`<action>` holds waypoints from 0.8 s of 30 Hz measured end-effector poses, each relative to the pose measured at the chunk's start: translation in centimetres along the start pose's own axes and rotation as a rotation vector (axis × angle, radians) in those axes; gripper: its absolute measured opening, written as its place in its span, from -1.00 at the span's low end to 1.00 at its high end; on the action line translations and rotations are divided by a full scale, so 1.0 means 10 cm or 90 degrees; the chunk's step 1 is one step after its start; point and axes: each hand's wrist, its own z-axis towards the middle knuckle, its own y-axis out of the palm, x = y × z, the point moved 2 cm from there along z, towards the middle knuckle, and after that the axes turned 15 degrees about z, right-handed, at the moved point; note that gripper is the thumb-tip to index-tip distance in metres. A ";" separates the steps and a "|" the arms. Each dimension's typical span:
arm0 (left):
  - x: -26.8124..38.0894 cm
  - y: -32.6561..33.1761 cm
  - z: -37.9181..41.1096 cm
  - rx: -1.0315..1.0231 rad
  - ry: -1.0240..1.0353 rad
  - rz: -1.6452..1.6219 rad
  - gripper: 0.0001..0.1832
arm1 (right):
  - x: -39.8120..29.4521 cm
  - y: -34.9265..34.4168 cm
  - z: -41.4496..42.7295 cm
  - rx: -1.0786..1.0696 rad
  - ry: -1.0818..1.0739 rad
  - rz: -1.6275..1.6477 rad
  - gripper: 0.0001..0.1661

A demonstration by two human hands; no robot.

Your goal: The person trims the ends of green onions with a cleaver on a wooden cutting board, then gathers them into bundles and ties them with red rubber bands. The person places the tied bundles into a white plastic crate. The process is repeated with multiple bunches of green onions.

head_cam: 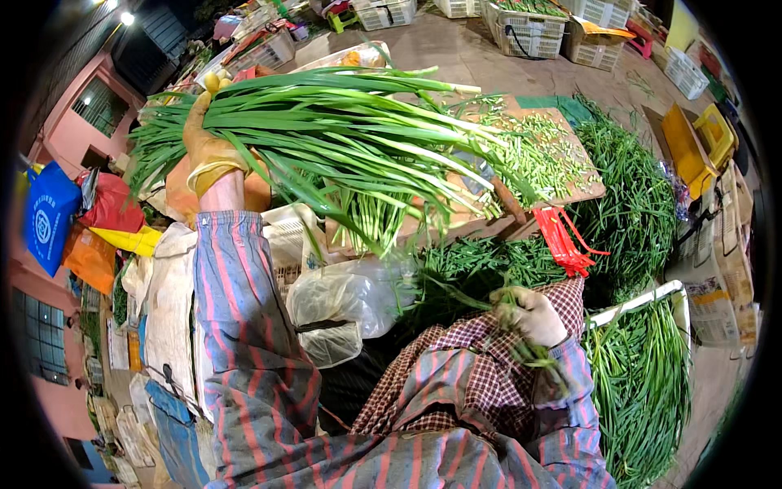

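Note:
My left hand (211,137), in a yellowish glove, is shut on a large bundle of long green leafy stalks (317,116), possibly garlic chives, whose pale ends point right over a wooden board (574,177). My right hand (531,315), low over my checked apron (489,367), grips a few loose green leaves (525,351). Chopped pale stem ends (537,147) cover the board. A knife with a wooden handle (508,200) lies at the board, its blade partly hidden by the stalks. Red plastic ties (561,241) hang at the board's front edge.
Heaps of green leaves (629,195) lie right of the board. A white crate (681,299) of green stalks stands at my right. Clear plastic bags (348,299) lie below the bundle. A yellow stool (715,134) and white crates (531,33) stand farther off.

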 end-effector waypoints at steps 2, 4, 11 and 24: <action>0.06 -0.12 -0.07 0.032 -0.007 0.005 -0.65 | -0.14 0.04 0.17 0.007 -0.075 -0.424 -0.10; -0.40 -0.15 -0.02 0.009 -0.059 -0.029 -0.64 | -0.42 -0.10 0.37 0.160 -0.062 0.246 0.02; -0.29 -0.42 0.01 -0.140 -0.107 -0.057 -0.58 | -0.03 1.01 1.00 0.107 -0.201 0.180 -0.59; -0.10 -0.68 0.17 -0.281 -0.113 -0.112 -0.55 | -0.62 0.15 0.56 -0.029 -0.031 -0.172 -0.01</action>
